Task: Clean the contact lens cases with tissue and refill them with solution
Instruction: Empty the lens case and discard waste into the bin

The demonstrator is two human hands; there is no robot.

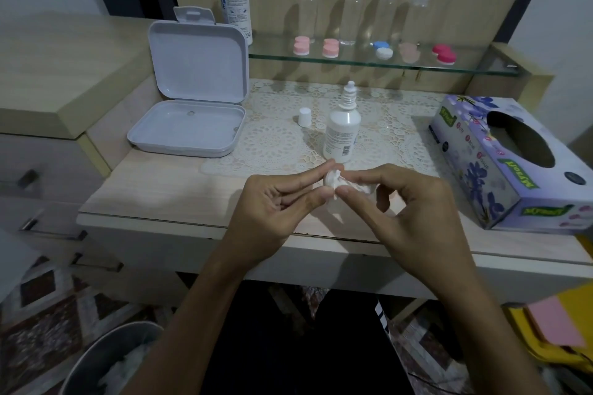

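Both hands are pinching the tissue wad (333,181), left hand (276,202) and right hand (414,202) equally near; the case inside is probably hidden.

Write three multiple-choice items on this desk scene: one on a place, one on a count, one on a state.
1. Where is the tissue box?
A. on the desk's right side
B. on the glass shelf
C. inside the open white case

2. How many clear bottles stand on the glass shelf?
A. two
B. four
C. six

3. What state is the small solution bottle on the desk in?
A. capped
B. lying on its side
C. upright with its cap off

Answers: 1 A, it lies right of both hands. 2 B, four stand in a row behind the lens cases. 3 C, its white cap stands apart on the lace mat.
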